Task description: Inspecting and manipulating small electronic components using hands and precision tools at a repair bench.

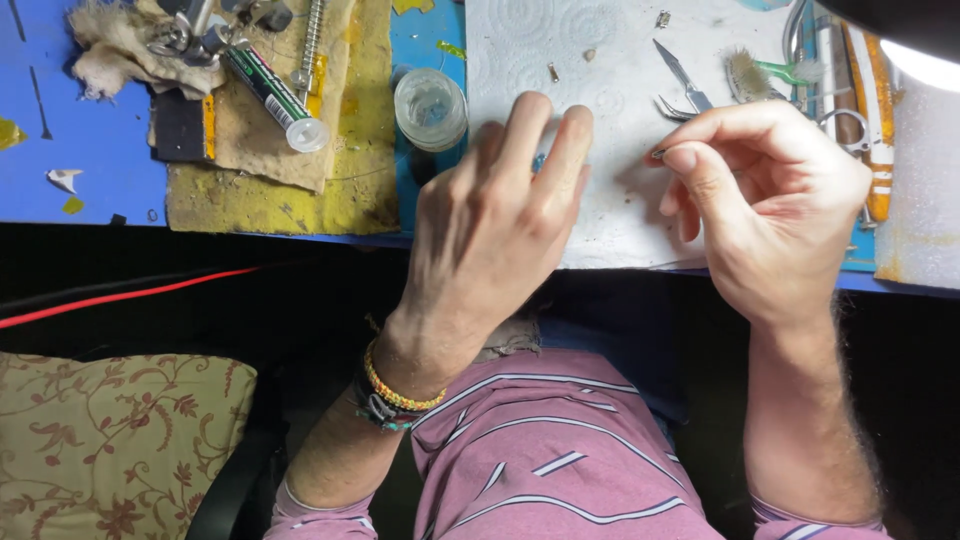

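**Two hands over a paper sheet at a cluttered desk**

While the head view looks straight down, the right hand pinches a tiny dark part between thumb and forefinger, so its grip is narrow and closed on that piece; what the part is cannot be told. Just above this grip lie tweezers on the white paper, and beside them to the right a small brush and a row of tools.

Left of the pinch, the left hand rests palm down on the paper, fingers loosely together and holding nothing; a bit of blue shows between two fingertips, too hidden to name. Beaded bands circle its wrist. Just above and left of this hand stands a clear jar. Farther left lie a green-and-white tube on a yellow cloth and a rag, all on the blue desk.
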